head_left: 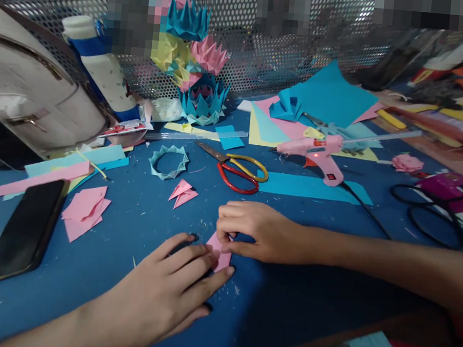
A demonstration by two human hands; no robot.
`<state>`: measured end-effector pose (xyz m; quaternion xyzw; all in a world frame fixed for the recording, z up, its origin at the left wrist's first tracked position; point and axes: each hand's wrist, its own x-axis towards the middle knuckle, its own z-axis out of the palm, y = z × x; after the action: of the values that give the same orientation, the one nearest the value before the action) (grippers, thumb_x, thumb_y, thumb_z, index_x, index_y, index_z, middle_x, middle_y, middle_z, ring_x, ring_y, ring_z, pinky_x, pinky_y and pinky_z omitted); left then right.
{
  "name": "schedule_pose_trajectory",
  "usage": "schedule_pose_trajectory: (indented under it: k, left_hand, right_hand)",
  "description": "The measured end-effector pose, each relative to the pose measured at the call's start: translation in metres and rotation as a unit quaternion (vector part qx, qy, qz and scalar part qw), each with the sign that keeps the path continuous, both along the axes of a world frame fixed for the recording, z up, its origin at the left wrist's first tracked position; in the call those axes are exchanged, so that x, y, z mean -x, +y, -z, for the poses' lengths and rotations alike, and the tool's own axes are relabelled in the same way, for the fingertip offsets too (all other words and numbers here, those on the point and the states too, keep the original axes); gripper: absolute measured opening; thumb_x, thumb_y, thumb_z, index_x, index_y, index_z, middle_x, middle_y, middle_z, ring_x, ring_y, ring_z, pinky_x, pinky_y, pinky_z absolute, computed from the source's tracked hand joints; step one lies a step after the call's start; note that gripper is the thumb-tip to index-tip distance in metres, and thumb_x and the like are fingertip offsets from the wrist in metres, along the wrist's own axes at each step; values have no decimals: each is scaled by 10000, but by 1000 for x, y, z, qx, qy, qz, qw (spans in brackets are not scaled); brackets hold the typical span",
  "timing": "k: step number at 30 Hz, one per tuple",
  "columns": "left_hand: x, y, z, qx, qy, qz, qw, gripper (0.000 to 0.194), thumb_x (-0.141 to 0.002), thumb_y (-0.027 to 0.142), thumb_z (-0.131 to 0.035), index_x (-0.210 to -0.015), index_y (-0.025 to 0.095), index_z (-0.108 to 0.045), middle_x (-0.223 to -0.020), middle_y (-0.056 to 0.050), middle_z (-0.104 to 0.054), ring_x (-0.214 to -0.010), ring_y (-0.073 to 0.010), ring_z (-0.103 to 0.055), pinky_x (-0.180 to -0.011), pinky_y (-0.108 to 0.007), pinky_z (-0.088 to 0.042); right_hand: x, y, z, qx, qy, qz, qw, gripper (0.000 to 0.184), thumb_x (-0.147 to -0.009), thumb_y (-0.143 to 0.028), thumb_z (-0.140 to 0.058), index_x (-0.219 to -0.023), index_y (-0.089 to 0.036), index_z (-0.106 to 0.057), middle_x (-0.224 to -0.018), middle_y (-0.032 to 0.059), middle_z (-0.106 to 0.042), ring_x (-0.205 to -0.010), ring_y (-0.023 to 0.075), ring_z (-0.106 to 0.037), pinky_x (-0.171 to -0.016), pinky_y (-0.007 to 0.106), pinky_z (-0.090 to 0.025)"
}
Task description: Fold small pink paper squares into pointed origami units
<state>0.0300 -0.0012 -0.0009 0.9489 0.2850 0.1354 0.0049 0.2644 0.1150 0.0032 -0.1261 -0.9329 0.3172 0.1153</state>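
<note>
A small pink paper piece (221, 252) lies on the blue tabletop (125, 272) between both hands. My left hand (173, 287) rests flat over its near side, fingers stretched out and pressing on it. My right hand (256, 231) comes in from the right with fingers curled, pinching the paper's far edge. Most of the paper is hidden under the fingers. A folded pink unit (182, 192) lies just beyond, and a stack of pink squares (84, 212) sits to the left.
Red and yellow scissors (235, 169), a pink glue gun (318, 151) with its cord, a teal paper ring (169, 161), a black phone (24, 231), a white bag (31, 102), a glue bottle (103, 68), stacked paper flowers (197, 57), loose coloured sheets (327, 95) and black scissors (434, 213) surround the hands.
</note>
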Motion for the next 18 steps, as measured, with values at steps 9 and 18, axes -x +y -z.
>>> schedule_pose_trajectory:
  k: [9, 18]
  left_hand:
    - [-1, 1, 2, 10, 12, 0, 1000, 424, -1105, 330, -358, -1461, 160, -515, -1309, -60, -626, -1235, -233, -517, -1204, -428, -116]
    - [0, 0, 2, 19, 5, -4, 1000, 423, -1107, 341, -348, -1442, 166, -540, -1299, -61, -630, -1232, -231, -514, -1208, -423, -111]
  right_hand:
    - [2, -8, 2, -96, -23, 22, 995, 247, -1038, -328, -481, -856, -178, -555, -851, 12, -539, -790, 164, -453, -701, 286, -314]
    - [3, -12, 5, -169, -13, 29, 985, 282, -1058, -322, -414, -864, -179, -560, -850, 21, -536, -754, 172, -422, -677, 299, -281]
